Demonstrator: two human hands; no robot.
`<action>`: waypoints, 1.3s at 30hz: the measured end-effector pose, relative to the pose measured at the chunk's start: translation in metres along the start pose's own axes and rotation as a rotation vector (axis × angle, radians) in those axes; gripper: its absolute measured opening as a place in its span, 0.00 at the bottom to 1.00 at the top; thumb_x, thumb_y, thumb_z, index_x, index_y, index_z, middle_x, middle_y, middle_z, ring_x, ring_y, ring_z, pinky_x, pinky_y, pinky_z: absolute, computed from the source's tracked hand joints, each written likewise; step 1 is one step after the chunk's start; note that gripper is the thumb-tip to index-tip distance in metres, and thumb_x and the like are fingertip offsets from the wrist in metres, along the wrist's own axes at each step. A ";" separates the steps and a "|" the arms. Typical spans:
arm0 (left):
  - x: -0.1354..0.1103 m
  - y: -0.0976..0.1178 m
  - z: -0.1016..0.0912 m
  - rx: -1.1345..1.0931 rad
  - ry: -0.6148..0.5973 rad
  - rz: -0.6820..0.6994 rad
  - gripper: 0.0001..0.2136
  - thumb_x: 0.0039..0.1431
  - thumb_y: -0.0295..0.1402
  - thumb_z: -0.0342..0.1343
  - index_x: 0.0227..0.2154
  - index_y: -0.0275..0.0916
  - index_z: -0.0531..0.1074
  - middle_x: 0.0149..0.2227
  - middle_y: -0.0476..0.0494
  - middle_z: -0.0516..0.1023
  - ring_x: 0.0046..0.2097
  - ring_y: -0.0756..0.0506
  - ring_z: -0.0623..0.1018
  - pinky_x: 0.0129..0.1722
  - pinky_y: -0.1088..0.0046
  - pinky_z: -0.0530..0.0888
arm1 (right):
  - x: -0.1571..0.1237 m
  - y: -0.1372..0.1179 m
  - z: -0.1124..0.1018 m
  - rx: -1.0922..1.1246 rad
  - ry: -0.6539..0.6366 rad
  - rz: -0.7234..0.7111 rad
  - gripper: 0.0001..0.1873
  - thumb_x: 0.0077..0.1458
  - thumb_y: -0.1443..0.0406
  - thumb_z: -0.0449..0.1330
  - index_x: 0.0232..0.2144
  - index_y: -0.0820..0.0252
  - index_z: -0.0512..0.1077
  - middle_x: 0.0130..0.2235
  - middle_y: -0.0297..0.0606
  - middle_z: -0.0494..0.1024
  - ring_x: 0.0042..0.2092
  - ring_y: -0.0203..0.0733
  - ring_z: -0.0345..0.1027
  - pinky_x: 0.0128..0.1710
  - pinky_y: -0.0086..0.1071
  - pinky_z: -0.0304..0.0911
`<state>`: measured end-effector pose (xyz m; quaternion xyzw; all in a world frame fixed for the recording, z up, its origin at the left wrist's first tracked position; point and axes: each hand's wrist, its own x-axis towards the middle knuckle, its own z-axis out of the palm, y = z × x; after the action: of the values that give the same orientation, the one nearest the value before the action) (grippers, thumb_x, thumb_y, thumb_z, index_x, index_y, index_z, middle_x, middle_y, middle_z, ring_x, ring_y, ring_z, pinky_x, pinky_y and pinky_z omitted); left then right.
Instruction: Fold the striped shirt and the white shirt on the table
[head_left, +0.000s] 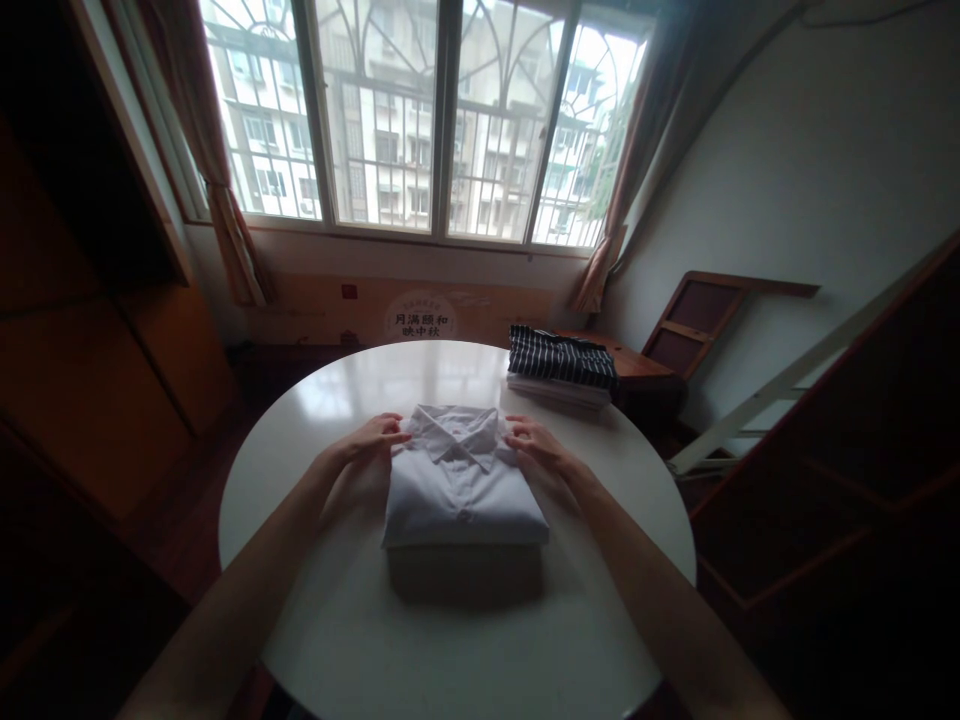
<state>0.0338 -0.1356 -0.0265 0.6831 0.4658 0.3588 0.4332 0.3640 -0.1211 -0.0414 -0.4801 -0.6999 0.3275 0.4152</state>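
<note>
A white collared shirt (pixel 465 500), folded into a neat rectangle, lies on the round white table (pixel 330 640) with its collar toward the window. At the shirt's upper left corner, beside the collar, my left hand (pixel 379 435) has its fingers closed on the edge of the fabric. My right hand (pixel 536 442) pinches the matching corner on the other side. Both hands are level with the collar, and the shirt's lower edge faces me.
Folded clothes (pixel 561 362) are stacked at the table's back right, a black-and-white striped one on top of white. A wooden chair (pixel 694 315) and a pale ladder-like frame (pixel 742 430) stand to the right. Barred windows (pixel 386 120) with tied curtains are behind.
</note>
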 end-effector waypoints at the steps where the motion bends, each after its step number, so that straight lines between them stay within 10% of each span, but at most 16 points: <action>1: 0.000 -0.001 -0.003 0.013 0.022 0.004 0.10 0.40 0.40 0.59 0.24 0.40 0.71 0.28 0.47 0.72 0.35 0.44 0.72 0.33 0.73 0.69 | -0.001 -0.002 -0.001 -0.069 -0.020 -0.043 0.05 0.36 0.64 0.64 0.18 0.59 0.72 0.43 0.43 0.73 0.47 0.50 0.63 0.47 0.40 0.56; 11: 0.004 -0.003 -0.010 0.003 0.027 -0.040 0.10 0.31 0.33 0.63 0.21 0.40 0.72 0.34 0.45 0.73 0.39 0.41 0.71 0.36 0.72 0.69 | -0.001 0.003 0.017 -0.113 0.015 -0.122 0.04 0.41 0.67 0.55 0.22 0.58 0.70 0.51 0.41 0.69 0.52 0.47 0.60 0.52 0.38 0.52; 21: 0.002 -0.012 0.019 -0.284 0.029 -0.028 0.16 0.41 0.35 0.54 0.36 0.34 0.70 0.31 0.44 0.74 0.32 0.45 0.73 0.31 0.71 0.69 | 0.001 0.012 0.022 -0.127 0.054 -0.028 0.14 0.45 0.66 0.50 0.35 0.58 0.71 0.36 0.36 0.76 0.38 0.43 0.66 0.40 0.32 0.58; 29: 0.019 -0.028 0.025 0.035 0.300 -0.010 0.11 0.40 0.31 0.53 0.31 0.37 0.68 0.32 0.45 0.73 0.33 0.47 0.71 0.32 0.71 0.69 | 0.006 0.017 0.029 -0.237 0.129 0.014 0.09 0.44 0.68 0.51 0.31 0.57 0.68 0.35 0.37 0.76 0.37 0.43 0.67 0.39 0.33 0.59; 34: 0.027 -0.025 0.035 -0.053 0.225 0.122 0.28 0.35 0.23 0.51 0.46 0.42 0.65 0.45 0.43 0.70 0.41 0.47 0.71 0.38 0.71 0.69 | 0.008 0.014 0.035 -0.183 0.122 -0.234 0.25 0.41 0.73 0.51 0.44 0.58 0.67 0.46 0.39 0.71 0.49 0.43 0.62 0.50 0.37 0.56; 39: 0.030 -0.025 0.039 -0.043 0.107 0.138 0.19 0.39 0.26 0.49 0.38 0.40 0.73 0.44 0.43 0.72 0.46 0.44 0.70 0.45 0.70 0.67 | 0.009 0.010 0.037 -0.085 -0.012 -0.229 0.25 0.41 0.73 0.48 0.43 0.55 0.70 0.46 0.36 0.73 0.48 0.42 0.64 0.51 0.37 0.55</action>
<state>0.0693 -0.1126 -0.0615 0.6839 0.4323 0.4336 0.3967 0.3332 -0.1113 -0.0643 -0.4124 -0.7659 0.2507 0.4249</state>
